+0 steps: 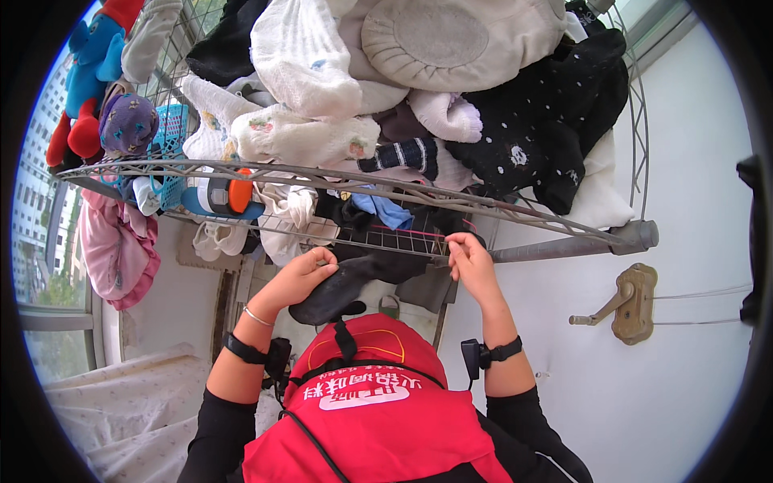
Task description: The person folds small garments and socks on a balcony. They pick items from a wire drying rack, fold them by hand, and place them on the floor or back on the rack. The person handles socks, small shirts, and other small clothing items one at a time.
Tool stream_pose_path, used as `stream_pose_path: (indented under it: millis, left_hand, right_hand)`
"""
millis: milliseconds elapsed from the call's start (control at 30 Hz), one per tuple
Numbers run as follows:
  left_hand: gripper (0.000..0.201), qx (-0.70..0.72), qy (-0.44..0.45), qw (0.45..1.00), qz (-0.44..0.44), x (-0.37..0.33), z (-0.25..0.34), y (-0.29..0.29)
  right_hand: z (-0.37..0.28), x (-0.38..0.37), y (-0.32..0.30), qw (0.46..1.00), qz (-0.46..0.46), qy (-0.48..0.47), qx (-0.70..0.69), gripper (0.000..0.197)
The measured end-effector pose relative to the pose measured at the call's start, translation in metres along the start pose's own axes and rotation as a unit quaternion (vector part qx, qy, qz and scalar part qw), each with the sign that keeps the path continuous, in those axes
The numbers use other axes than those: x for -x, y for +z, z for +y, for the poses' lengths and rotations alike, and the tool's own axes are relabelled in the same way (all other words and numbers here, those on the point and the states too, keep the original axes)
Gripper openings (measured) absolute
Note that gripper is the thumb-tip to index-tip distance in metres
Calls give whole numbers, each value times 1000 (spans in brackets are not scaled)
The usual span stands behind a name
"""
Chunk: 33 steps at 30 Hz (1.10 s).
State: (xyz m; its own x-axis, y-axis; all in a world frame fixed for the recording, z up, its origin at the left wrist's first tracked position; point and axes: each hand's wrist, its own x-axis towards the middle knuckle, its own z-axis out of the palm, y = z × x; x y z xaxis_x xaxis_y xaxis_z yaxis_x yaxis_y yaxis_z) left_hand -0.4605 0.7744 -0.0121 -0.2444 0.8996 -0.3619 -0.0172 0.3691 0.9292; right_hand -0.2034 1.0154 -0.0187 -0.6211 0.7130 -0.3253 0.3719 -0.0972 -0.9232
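Below the front rail of a wire rack (451, 200), my left hand (299, 280) has its fingers closed on a dark sock (334, 291). The sock hangs toward my body, and its dark cloth stretches to the right under the rack. My right hand (475, 272) is up close to the rack's lower edge at the right, thumb and fingers pinched together beside black cloth. What lies between those fingertips is too small to make out. A blue cloth (383, 209) and white garments (290, 217) lie behind the rail, just above my hands.
White socks (302, 137), a beige padded item (451, 40) and a black spotted garment (547, 121) pile on the rack. A blue plush toy (93, 64) and pink cloth (121, 245) hang left. A crank handle (632, 304) projects from the right wall. Patterned cloth (137, 414) lies lower left.
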Motion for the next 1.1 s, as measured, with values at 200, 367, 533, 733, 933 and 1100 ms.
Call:
stream_pose_path:
  millis: [200, 367, 533, 733, 933, 1100]
  left_hand:
    - [11, -16, 10, 1000, 14, 6, 2, -5]
    - [17, -29, -39, 998, 30, 8, 8, -2]
    - [35, -77, 23, 994, 73, 10, 16, 2]
    - [54, -4, 133, 991, 28, -3, 30, 27]
    - [34, 225, -26, 972, 60, -4, 34, 42]
    - [35, 252, -46, 966, 33, 6, 32, 36]
  right_hand:
    - [-2, -41, 12, 866, 193, -290, 358, 45]
    - [0, -71, 18, 845, 136, -166, 490, 45]
    - [-10, -53, 20, 987, -38, -154, 2, 20]
    - [-39, -6, 62, 963, -228, -24, -142, 14]
    - [-45, 7, 75, 927, -246, 51, -277, 29]
    - [-44, 17, 70, 941, -312, -53, -122, 44]
